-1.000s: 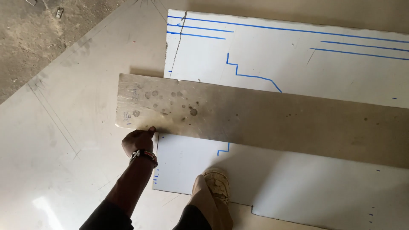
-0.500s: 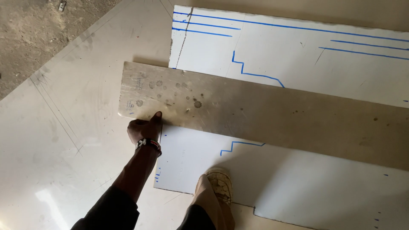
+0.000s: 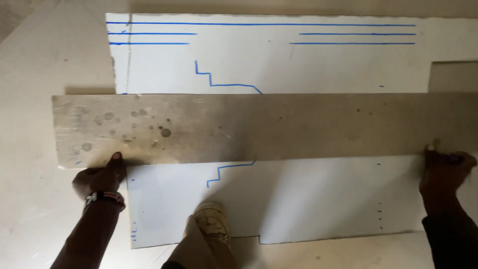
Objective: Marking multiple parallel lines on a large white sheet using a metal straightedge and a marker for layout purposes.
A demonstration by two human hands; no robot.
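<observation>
One long plank (image 3: 269, 127), one white board (image 3: 279, 60), two hands, one shoe (image 3: 213, 224), one bracelet (image 3: 104, 198)

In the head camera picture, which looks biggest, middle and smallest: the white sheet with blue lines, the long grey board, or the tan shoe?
1. White sheet with blue lines, partly hidden.
2. Long grey board, lying across it.
3. Tan shoe, smallest by far, even though it looks nearer the camera.

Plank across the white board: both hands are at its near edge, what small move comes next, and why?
Probably steady the plank flat: left hand and right hand grip its near edge at opposite ends, and it already lies straight across the white board and its blue stepped line.
</observation>
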